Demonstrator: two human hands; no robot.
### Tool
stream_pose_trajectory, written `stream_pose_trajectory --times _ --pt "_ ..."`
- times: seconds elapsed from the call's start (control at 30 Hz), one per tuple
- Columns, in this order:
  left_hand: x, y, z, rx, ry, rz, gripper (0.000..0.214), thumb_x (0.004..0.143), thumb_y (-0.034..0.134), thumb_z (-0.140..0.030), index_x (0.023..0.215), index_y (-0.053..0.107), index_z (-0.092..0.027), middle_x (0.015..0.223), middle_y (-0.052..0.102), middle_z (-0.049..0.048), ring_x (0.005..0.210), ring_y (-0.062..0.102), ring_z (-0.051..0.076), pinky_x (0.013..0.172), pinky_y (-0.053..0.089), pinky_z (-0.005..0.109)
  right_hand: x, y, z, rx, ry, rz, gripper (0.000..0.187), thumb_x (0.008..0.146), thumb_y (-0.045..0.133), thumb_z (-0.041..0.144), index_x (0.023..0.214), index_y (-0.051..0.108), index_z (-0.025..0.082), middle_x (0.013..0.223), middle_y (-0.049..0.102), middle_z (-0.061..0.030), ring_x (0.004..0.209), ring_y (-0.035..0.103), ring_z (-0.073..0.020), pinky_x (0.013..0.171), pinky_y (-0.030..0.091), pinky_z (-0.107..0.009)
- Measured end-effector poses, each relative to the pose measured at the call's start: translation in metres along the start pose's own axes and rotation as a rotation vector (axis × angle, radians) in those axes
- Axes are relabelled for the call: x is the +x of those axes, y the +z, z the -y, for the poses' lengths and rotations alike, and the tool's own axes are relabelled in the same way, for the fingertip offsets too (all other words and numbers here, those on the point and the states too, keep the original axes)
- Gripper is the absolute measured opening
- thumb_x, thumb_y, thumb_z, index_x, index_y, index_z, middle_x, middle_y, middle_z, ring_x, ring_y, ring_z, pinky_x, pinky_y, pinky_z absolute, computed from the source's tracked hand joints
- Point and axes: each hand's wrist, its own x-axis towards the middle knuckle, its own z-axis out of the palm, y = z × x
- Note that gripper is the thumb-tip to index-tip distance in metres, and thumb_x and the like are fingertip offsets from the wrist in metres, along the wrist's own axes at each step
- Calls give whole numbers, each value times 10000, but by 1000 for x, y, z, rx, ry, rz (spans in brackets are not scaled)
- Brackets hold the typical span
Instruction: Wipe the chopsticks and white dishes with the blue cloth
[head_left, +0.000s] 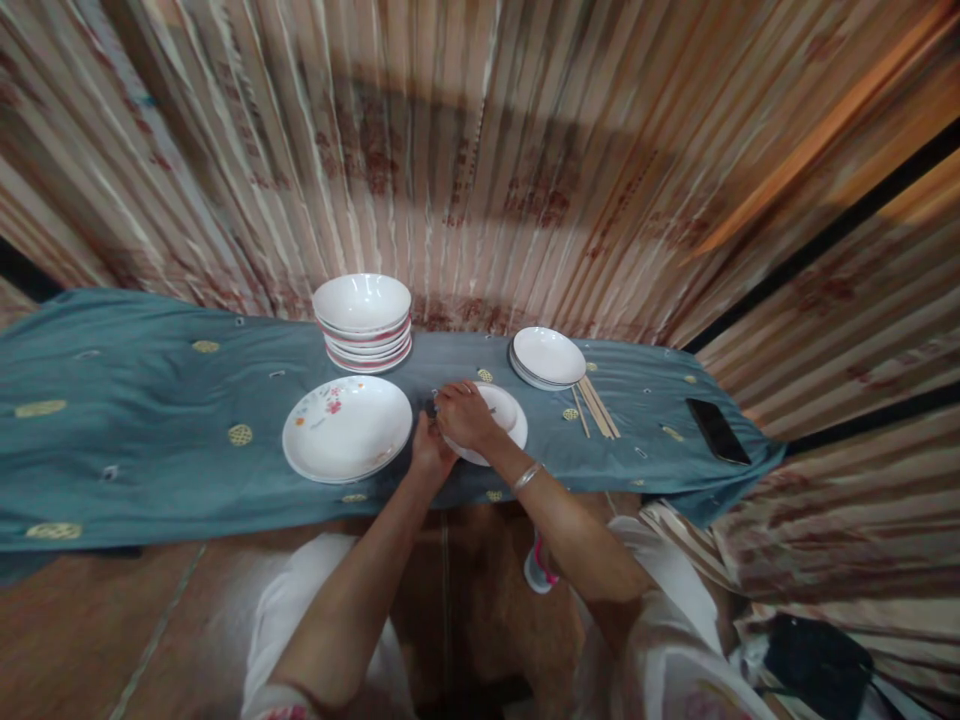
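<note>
A small white plate (508,418) lies on the teal cloth (150,420) at the middle of the low table. My right hand (466,415) rests over the plate's left edge with its fingers curled down; what they pinch is hidden. My left hand (429,450) sits just beside it at the plate's near-left rim, fingers bent and mostly covered by the right hand. A silver bangle (526,476) circles my right wrist. A wide shallow white plate with a flower print (346,427) lies to the left of my hands.
A stack of white bowls with red rims (363,322) stands at the back. Behind and to the right of my hands sits a stack of small white plates (547,357), with wooden chopsticks (596,406) beside it. A black phone (718,430) lies near the cloth's right end. Striped curtains hang behind.
</note>
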Motion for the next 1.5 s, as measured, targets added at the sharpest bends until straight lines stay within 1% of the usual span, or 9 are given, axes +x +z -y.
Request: stream_pose_trajectory --times 0.1,0.37,0.53,0.73,0.8,0.93,1.13,1.27,1.5 --pt "-2 3 0 38 -10 -26 480 949 292 -433 988 655 -121 803 716 111 1005 646 275 888 498 407 9 0 -12 24 86 25 270 906 426 189 1042 653 136 1097 667 -104 1056 566 -226 1026 309 -387" --pt "-6 9 -1 80 -37 -14 548 950 251 -459 1195 580 -96 977 721 136 1083 618 294 949 468 431 16 7 -54 39 337 127 322 937 359 203 1100 624 122 1097 667 -168 1021 617 -228 899 421 -345" --pt "-12 11 -2 98 -27 -7 565 952 224 -464 1160 603 -100 983 723 143 1072 625 286 941 473 414 4 3 -75 131 506 145 328 938 363 186 1125 631 153 1104 684 -145 1028 640 -202 875 441 -282" --pt "-17 16 -3 138 -25 -84 535 953 240 -462 1096 622 -115 890 731 123 1027 644 281 920 487 415 -27 5 -86 218 660 104 381 941 326 186 1162 636 186 1113 699 -101 1019 654 -201 858 453 -256" --pt "-17 16 -3 143 -18 -88 530 954 238 -458 1085 623 -118 887 730 123 1023 644 282 906 494 417 -40 9 -85 288 715 32 388 940 326 188 1183 628 186 1137 692 -95 1051 642 -194 884 448 -253" --pt "-12 11 -2 144 -11 -71 514 949 256 -467 1078 626 -134 903 727 125 1034 632 293 888 498 431 -63 24 -75 366 715 -171 402 935 310 163 1223 591 146 1255 630 -112 1161 585 -175 983 417 -274" --pt "-7 5 -2 139 -4 -65 470 944 291 -471 1037 632 -161 940 716 112 1063 616 288 904 489 427 -86 44 -54 271 639 -380 422 938 297 176 1271 539 82 1309 576 -180 1261 506 -222 1038 402 -393" --pt "-6 5 -2 145 -11 -63 476 943 284 -476 1022 635 -164 948 714 117 1056 618 292 887 496 428 -97 49 -40 246 610 -424 447 950 288 208 1282 522 22 1331 540 -226 1291 466 -249 1059 388 -425" --pt "-7 8 -2 146 10 -55 485 949 271 -457 1033 645 -161 868 720 103 1010 635 283 880 499 414 -105 46 -13 231 582 -407 436 936 307 169 1286 523 21 1378 490 -224 1331 405 -256 1096 342 -449"
